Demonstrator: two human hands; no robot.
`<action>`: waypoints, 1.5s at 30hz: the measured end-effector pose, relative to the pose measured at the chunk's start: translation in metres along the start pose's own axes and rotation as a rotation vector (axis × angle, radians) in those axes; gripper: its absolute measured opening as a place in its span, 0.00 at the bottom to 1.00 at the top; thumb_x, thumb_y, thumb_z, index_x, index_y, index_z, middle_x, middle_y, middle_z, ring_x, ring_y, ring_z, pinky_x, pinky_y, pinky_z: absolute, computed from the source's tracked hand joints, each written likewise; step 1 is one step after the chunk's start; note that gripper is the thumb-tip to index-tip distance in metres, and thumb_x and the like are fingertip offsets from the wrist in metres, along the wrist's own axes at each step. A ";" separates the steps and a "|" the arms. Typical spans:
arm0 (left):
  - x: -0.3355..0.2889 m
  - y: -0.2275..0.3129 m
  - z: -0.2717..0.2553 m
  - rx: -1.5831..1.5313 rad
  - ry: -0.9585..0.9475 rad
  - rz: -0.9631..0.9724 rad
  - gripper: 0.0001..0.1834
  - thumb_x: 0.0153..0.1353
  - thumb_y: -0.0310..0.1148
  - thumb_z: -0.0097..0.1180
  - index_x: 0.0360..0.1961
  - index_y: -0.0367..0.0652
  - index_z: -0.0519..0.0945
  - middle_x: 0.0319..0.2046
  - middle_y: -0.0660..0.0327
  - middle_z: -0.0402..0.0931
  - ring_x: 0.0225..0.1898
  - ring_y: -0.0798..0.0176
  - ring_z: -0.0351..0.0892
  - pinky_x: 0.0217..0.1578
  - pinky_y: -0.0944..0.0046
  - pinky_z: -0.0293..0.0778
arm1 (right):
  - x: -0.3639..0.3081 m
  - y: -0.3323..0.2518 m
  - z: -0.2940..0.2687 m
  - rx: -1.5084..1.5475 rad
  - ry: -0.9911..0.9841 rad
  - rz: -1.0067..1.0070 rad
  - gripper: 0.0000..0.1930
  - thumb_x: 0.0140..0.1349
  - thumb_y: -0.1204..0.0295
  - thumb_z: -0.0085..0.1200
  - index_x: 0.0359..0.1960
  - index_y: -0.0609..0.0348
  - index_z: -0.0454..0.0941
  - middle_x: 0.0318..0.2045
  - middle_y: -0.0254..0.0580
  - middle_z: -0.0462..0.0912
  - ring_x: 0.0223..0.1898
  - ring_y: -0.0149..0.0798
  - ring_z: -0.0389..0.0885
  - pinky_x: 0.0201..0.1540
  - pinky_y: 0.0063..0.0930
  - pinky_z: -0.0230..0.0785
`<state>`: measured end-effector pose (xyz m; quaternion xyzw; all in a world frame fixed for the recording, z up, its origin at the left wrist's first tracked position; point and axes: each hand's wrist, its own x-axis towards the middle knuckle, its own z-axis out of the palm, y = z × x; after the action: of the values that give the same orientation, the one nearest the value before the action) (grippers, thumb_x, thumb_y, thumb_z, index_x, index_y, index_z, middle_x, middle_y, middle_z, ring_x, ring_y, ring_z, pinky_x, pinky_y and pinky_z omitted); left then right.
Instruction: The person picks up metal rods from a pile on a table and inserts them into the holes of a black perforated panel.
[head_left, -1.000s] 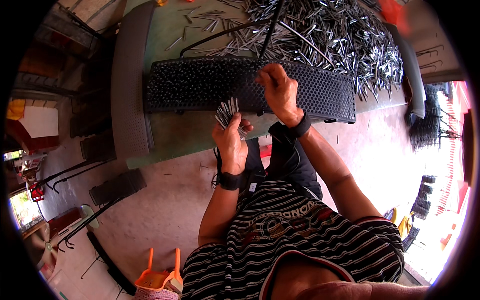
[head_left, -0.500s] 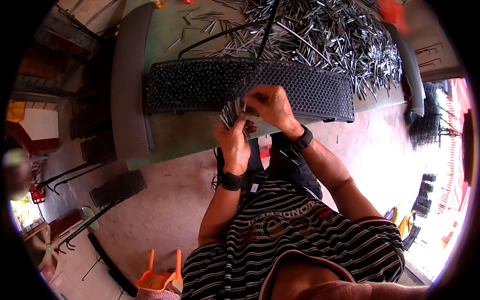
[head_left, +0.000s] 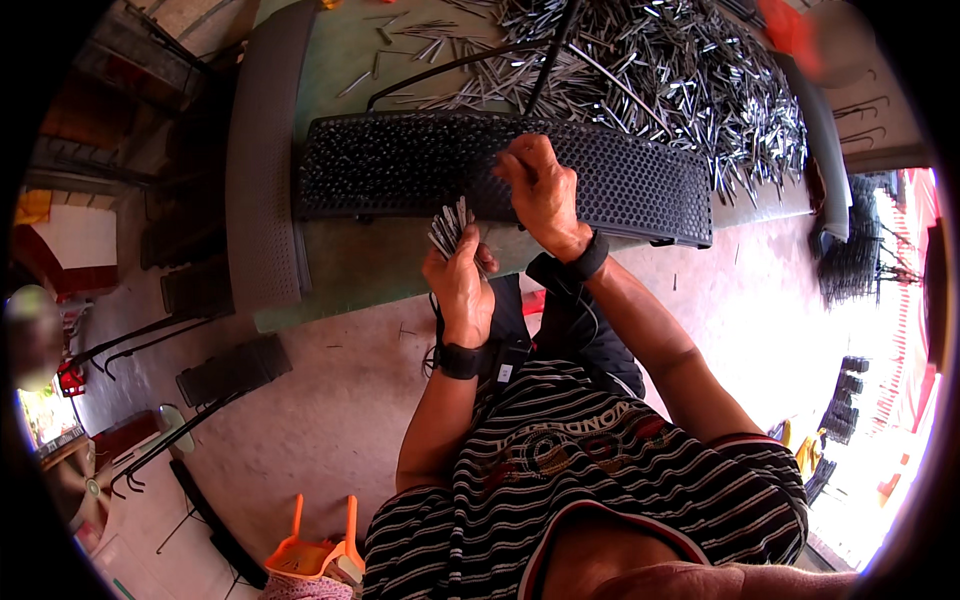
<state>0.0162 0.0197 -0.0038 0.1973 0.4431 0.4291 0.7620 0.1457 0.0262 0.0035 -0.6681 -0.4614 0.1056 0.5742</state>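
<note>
My left hand [head_left: 462, 295] is closed around a fanned bundle of short metal rods [head_left: 450, 224], held just off the near edge of a long black perforated rack [head_left: 650, 182]. Rod tips [head_left: 375, 165] glint from the holes across the rack's left part, while its right part shows bare round holes. Over the middle of the rack, my right hand [head_left: 545, 195] is curled with thumb and fingers drawn together. Whatever its fingertips pinch, if anything, is too small to make out.
Behind the rack a large heap of loose metal rods [head_left: 690, 90] covers the green table [head_left: 340, 270]. A thin black frame [head_left: 460, 62] rises over the rack. Grey perforated panels [head_left: 265, 170] stand at the left. An orange chair [head_left: 300, 555] is on the floor at lower left.
My right hand has moved away from the bundle, up and slightly right over the rack's middle. The left hand still holds the rods, shifted a little left.
</note>
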 end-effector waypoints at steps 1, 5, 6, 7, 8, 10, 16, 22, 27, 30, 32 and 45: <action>0.000 0.000 -0.001 -0.002 -0.002 -0.001 0.08 0.57 0.25 0.55 0.38 0.37 0.76 0.24 0.66 0.70 0.19 0.70 0.65 0.17 0.69 0.61 | 0.001 -0.001 -0.001 -0.018 -0.015 -0.011 0.05 0.59 0.80 0.49 0.36 0.62 0.68 0.24 0.46 0.80 0.28 0.36 0.83 0.25 0.24 0.72; 0.002 -0.003 -0.004 -0.040 0.008 -0.014 0.07 0.57 0.25 0.55 0.37 0.37 0.76 0.24 0.65 0.70 0.18 0.70 0.66 0.16 0.69 0.61 | 0.001 0.001 -0.001 -0.054 -0.036 -0.022 0.05 0.57 0.81 0.50 0.34 0.62 0.69 0.25 0.44 0.81 0.28 0.34 0.83 0.26 0.21 0.71; 0.001 -0.002 -0.002 -0.041 0.013 -0.018 0.07 0.57 0.25 0.55 0.37 0.37 0.76 0.24 0.65 0.70 0.18 0.70 0.66 0.16 0.69 0.61 | 0.000 0.004 0.000 -0.054 -0.031 -0.018 0.05 0.56 0.82 0.51 0.33 0.62 0.70 0.25 0.43 0.80 0.28 0.36 0.83 0.26 0.22 0.71; 0.001 -0.001 -0.002 -0.043 0.022 -0.021 0.07 0.57 0.24 0.55 0.37 0.37 0.76 0.24 0.65 0.70 0.18 0.70 0.66 0.16 0.69 0.61 | 0.001 0.006 0.000 -0.123 -0.059 -0.103 0.05 0.55 0.82 0.51 0.32 0.62 0.71 0.25 0.43 0.80 0.28 0.39 0.82 0.26 0.24 0.71; 0.000 -0.001 -0.002 -0.040 0.024 -0.020 0.07 0.57 0.25 0.55 0.37 0.37 0.76 0.24 0.65 0.70 0.18 0.70 0.66 0.16 0.69 0.61 | 0.002 0.008 -0.002 -0.192 -0.087 -0.187 0.05 0.54 0.82 0.52 0.32 0.62 0.72 0.25 0.43 0.79 0.28 0.41 0.82 0.26 0.26 0.71; -0.001 -0.001 -0.002 -0.033 0.028 -0.019 0.07 0.57 0.25 0.54 0.37 0.37 0.76 0.24 0.65 0.70 0.18 0.70 0.66 0.16 0.69 0.61 | 0.003 0.006 -0.004 -0.303 -0.119 -0.296 0.05 0.52 0.82 0.52 0.30 0.61 0.73 0.25 0.43 0.78 0.27 0.46 0.80 0.27 0.30 0.70; -0.005 0.000 -0.001 -0.014 -0.019 -0.025 0.07 0.57 0.25 0.54 0.37 0.37 0.76 0.24 0.65 0.70 0.18 0.70 0.66 0.16 0.69 0.61 | 0.013 -0.013 -0.013 -0.490 -0.227 -0.206 0.04 0.50 0.77 0.53 0.29 0.58 0.76 0.24 0.43 0.77 0.26 0.50 0.77 0.26 0.36 0.68; -0.010 -0.001 -0.001 -0.019 -0.033 -0.027 0.07 0.57 0.25 0.54 0.37 0.36 0.76 0.24 0.64 0.70 0.18 0.70 0.67 0.16 0.70 0.62 | 0.018 -0.014 -0.017 -0.440 -0.296 -0.105 0.03 0.50 0.73 0.56 0.27 0.58 0.79 0.21 0.44 0.78 0.23 0.46 0.77 0.26 0.33 0.68; -0.011 -0.009 -0.001 -0.034 -0.067 -0.054 0.07 0.56 0.25 0.55 0.36 0.37 0.76 0.24 0.64 0.71 0.18 0.70 0.67 0.16 0.70 0.63 | 0.002 0.001 -0.020 -0.002 -0.555 0.117 0.06 0.51 0.72 0.59 0.28 0.62 0.80 0.17 0.40 0.80 0.19 0.29 0.77 0.23 0.23 0.67; -0.008 -0.014 -0.004 0.009 -0.070 -0.047 0.06 0.56 0.25 0.55 0.36 0.38 0.76 0.25 0.64 0.71 0.19 0.70 0.68 0.16 0.70 0.63 | 0.001 -0.016 -0.022 0.053 -0.372 0.346 0.06 0.52 0.74 0.56 0.25 0.66 0.79 0.18 0.41 0.80 0.18 0.28 0.77 0.21 0.21 0.68; -0.008 -0.015 -0.004 0.024 -0.064 -0.043 0.06 0.57 0.25 0.55 0.36 0.38 0.76 0.25 0.64 0.72 0.19 0.70 0.68 0.16 0.70 0.64 | 0.004 -0.014 -0.020 0.208 -0.217 0.342 0.04 0.54 0.77 0.53 0.29 0.67 0.77 0.19 0.42 0.80 0.19 0.30 0.79 0.22 0.20 0.70; -0.007 -0.006 -0.009 0.001 -0.047 -0.027 0.05 0.57 0.26 0.55 0.34 0.37 0.76 0.23 0.64 0.70 0.18 0.70 0.67 0.16 0.69 0.63 | 0.001 -0.005 -0.005 -0.099 -0.112 -0.038 0.04 0.56 0.80 0.52 0.33 0.63 0.73 0.27 0.43 0.80 0.27 0.33 0.82 0.28 0.25 0.72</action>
<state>0.0099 0.0094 -0.0091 0.2018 0.4278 0.4135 0.7780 0.1469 0.0229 0.0100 -0.6799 -0.5098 0.1088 0.5158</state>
